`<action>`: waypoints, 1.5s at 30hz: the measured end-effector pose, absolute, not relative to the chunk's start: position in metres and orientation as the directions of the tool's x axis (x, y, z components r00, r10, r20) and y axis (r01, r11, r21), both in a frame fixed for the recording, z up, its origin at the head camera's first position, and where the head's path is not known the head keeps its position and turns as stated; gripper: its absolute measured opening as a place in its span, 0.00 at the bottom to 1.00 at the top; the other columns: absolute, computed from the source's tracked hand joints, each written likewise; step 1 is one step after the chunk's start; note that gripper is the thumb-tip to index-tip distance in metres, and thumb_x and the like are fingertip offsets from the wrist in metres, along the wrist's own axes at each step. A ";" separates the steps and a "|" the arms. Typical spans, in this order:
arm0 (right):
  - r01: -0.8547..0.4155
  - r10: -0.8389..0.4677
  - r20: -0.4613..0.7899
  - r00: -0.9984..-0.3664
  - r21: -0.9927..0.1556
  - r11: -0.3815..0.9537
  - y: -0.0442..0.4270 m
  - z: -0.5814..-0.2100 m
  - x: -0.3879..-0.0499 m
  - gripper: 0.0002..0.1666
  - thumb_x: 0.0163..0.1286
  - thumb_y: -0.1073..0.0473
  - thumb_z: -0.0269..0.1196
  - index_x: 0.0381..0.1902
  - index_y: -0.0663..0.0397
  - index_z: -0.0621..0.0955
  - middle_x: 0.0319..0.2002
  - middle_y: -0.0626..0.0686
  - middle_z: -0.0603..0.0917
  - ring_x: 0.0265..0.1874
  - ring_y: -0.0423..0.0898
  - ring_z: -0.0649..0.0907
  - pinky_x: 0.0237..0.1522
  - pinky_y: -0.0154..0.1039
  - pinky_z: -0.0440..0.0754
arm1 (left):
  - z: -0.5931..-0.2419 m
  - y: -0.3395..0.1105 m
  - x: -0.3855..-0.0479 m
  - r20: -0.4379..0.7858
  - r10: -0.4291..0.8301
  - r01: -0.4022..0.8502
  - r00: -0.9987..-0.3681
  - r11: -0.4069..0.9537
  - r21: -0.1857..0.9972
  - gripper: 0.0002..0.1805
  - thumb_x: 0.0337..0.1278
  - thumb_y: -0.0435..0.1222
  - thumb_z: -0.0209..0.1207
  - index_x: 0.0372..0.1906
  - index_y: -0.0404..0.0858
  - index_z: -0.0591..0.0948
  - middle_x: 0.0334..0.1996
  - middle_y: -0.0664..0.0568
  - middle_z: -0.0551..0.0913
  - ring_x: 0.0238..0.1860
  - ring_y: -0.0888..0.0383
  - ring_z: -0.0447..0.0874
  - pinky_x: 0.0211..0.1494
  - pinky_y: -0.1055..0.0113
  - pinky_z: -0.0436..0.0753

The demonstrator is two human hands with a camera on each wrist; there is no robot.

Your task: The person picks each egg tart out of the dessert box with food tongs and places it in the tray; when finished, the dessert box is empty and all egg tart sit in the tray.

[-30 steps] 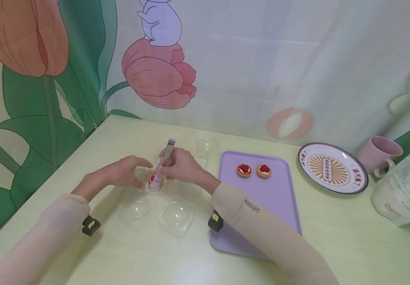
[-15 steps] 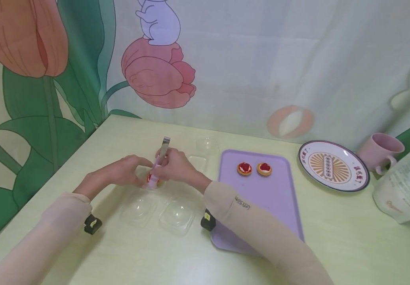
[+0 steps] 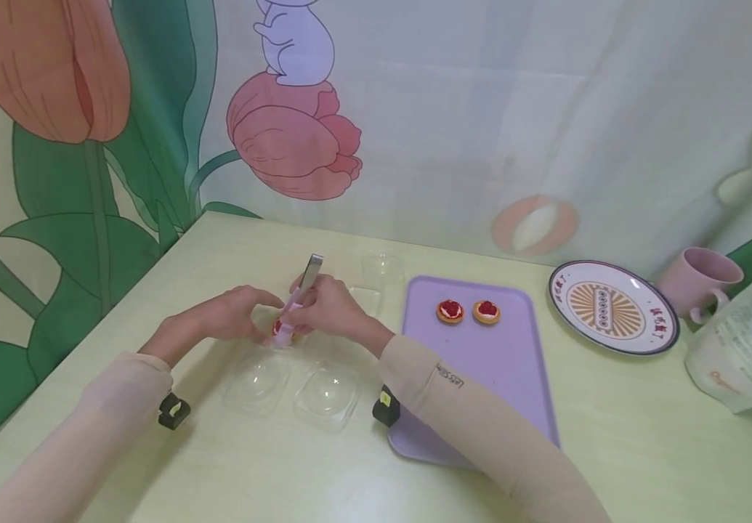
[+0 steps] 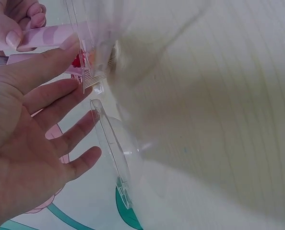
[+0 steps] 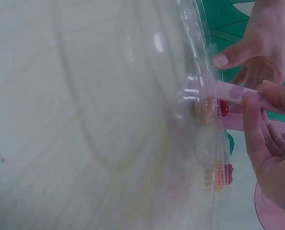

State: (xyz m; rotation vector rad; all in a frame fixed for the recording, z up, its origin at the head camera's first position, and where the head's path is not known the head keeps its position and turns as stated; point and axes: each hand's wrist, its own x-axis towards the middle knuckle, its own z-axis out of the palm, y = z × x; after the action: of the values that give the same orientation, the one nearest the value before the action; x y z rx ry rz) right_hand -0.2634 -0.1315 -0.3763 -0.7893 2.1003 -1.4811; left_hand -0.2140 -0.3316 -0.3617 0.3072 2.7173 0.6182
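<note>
My right hand point(image 3: 331, 306) pinches a pair of tongs point(image 3: 311, 273) with a metal handle and pink tips. Between those tips sits a small red-topped tart point(image 3: 278, 328), low inside a clear plastic container point(image 3: 256, 379) with domed lid sections folded toward me. My left hand point(image 3: 235, 314) is at the container's left side, its thumb and nearly straight fingers spread by the rim, as the left wrist view shows. A second tart point(image 5: 222, 175) appears in the container in the right wrist view. The hands partly hide the compartments.
Two more red-topped tarts point(image 3: 468, 312) lie on a purple tray point(image 3: 474, 363) to the right. Beyond it are a patterned plate point(image 3: 614, 308), a pink mug point(image 3: 696, 280) and a white pouch point(image 3: 738, 352). A clear cup-like piece point(image 3: 382, 266) stands behind the right hand.
The right hand and tongs have shifted slightly, leaning left and then back right, with the tips staying at the tart. My left hand has stayed nearly still at the container.
</note>
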 end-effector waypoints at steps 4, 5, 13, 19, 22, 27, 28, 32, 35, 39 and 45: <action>-0.197 -0.696 -0.030 -0.718 -0.949 0.245 -0.130 -0.377 -0.264 0.16 0.60 0.68 0.71 0.44 0.61 0.78 0.35 0.61 0.89 0.25 0.45 0.88 0.35 0.49 0.89 | -0.362 -0.331 -0.214 -0.282 0.279 0.129 -0.918 0.883 0.451 0.35 0.50 0.33 0.73 0.65 0.30 0.75 0.65 0.34 0.76 0.68 0.35 0.69 0.69 0.37 0.69; -0.194 -0.698 -0.034 -0.716 -0.950 0.245 -0.130 -0.377 -0.264 0.16 0.60 0.68 0.71 0.44 0.61 0.78 0.35 0.60 0.90 0.25 0.46 0.89 0.36 0.49 0.89 | -0.363 -0.331 -0.214 -0.285 0.277 0.126 -0.918 0.884 0.450 0.35 0.51 0.33 0.72 0.65 0.30 0.75 0.65 0.34 0.76 0.69 0.35 0.69 0.69 0.37 0.69; -0.223 -0.674 0.006 -0.739 -0.946 0.236 -0.128 -0.377 -0.263 0.17 0.60 0.69 0.70 0.45 0.66 0.78 0.31 0.62 0.89 0.24 0.49 0.90 0.34 0.49 0.89 | -0.360 -0.326 -0.214 -0.317 0.238 0.094 -0.918 0.907 0.409 0.37 0.51 0.35 0.73 0.67 0.32 0.74 0.67 0.34 0.74 0.70 0.33 0.66 0.70 0.36 0.67; -0.209 -0.657 0.039 -0.753 -0.961 0.182 -0.119 -0.372 -0.264 0.17 0.60 0.69 0.70 0.46 0.65 0.78 0.32 0.62 0.89 0.24 0.48 0.89 0.35 0.51 0.89 | -0.358 -0.326 -0.215 -0.308 0.254 0.119 -0.917 0.910 0.396 0.37 0.49 0.35 0.74 0.66 0.32 0.74 0.66 0.35 0.75 0.69 0.34 0.68 0.70 0.35 0.67; -0.209 -0.648 0.073 -0.758 -0.968 0.136 -0.111 -0.370 -0.264 0.17 0.60 0.69 0.70 0.46 0.64 0.78 0.35 0.62 0.89 0.24 0.46 0.88 0.35 0.50 0.89 | -0.358 -0.326 -0.216 -0.309 0.256 0.122 -0.916 0.911 0.394 0.37 0.49 0.36 0.74 0.66 0.33 0.75 0.67 0.36 0.75 0.69 0.34 0.68 0.70 0.35 0.66; -0.208 -0.627 0.120 -0.770 -0.976 0.069 -0.091 -0.359 -0.266 0.20 0.60 0.69 0.69 0.48 0.67 0.76 0.38 0.66 0.88 0.25 0.46 0.88 0.33 0.45 0.89 | -0.358 -0.327 -0.216 -0.321 0.235 0.099 -0.917 0.916 0.388 0.37 0.50 0.38 0.74 0.67 0.34 0.74 0.67 0.36 0.74 0.70 0.34 0.65 0.71 0.35 0.66; -0.203 -0.618 0.122 -0.777 -0.977 0.063 -0.086 -0.356 -0.267 0.21 0.60 0.69 0.69 0.49 0.67 0.75 0.39 0.67 0.88 0.25 0.45 0.88 0.34 0.45 0.89 | -0.358 -0.327 -0.216 -0.320 0.235 0.100 -0.918 0.917 0.387 0.38 0.49 0.38 0.74 0.67 0.34 0.74 0.67 0.36 0.74 0.70 0.34 0.65 0.71 0.36 0.66; -0.191 -0.588 0.124 -0.800 -0.980 0.053 -0.062 -0.345 -0.270 0.23 0.60 0.70 0.68 0.52 0.69 0.74 0.38 0.67 0.87 0.26 0.46 0.88 0.35 0.45 0.89 | -0.358 -0.327 -0.215 -0.321 0.229 0.094 -0.919 0.918 0.385 0.38 0.50 0.38 0.74 0.67 0.34 0.74 0.68 0.36 0.73 0.71 0.34 0.65 0.72 0.37 0.65; -0.196 -0.567 0.127 -0.814 -0.979 0.062 -0.043 -0.338 -0.273 0.24 0.60 0.70 0.68 0.53 0.70 0.73 0.38 0.68 0.87 0.25 0.46 0.88 0.35 0.46 0.89 | -0.358 -0.326 -0.214 -0.324 0.220 0.085 -0.920 0.919 0.385 0.38 0.49 0.38 0.74 0.67 0.34 0.74 0.68 0.36 0.73 0.71 0.35 0.65 0.72 0.37 0.65; -0.207 -0.539 0.118 -0.834 -0.973 0.106 -0.018 -0.330 -0.274 0.24 0.61 0.69 0.68 0.54 0.68 0.73 0.40 0.69 0.87 0.26 0.47 0.89 0.35 0.45 0.89 | -0.356 -0.326 -0.212 -0.316 0.221 0.088 -0.923 0.919 0.383 0.38 0.49 0.37 0.74 0.67 0.33 0.74 0.67 0.35 0.74 0.70 0.35 0.66 0.72 0.38 0.66; -0.200 -0.481 0.080 -0.873 -0.958 0.204 0.025 -0.332 -0.273 0.26 0.61 0.67 0.70 0.54 0.67 0.74 0.34 0.65 0.88 0.25 0.47 0.89 0.31 0.38 0.88 | -0.357 -0.326 -0.211 -0.294 0.249 0.120 -0.923 0.912 0.393 0.37 0.50 0.36 0.74 0.66 0.31 0.74 0.66 0.35 0.74 0.70 0.35 0.67 0.72 0.39 0.66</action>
State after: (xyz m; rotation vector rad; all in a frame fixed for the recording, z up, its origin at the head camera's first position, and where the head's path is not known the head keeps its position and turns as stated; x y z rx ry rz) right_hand -0.2735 0.0253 -0.3322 -0.6487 2.2416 -1.7269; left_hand -0.2111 -0.3255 -0.3567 0.2722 2.7329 0.5314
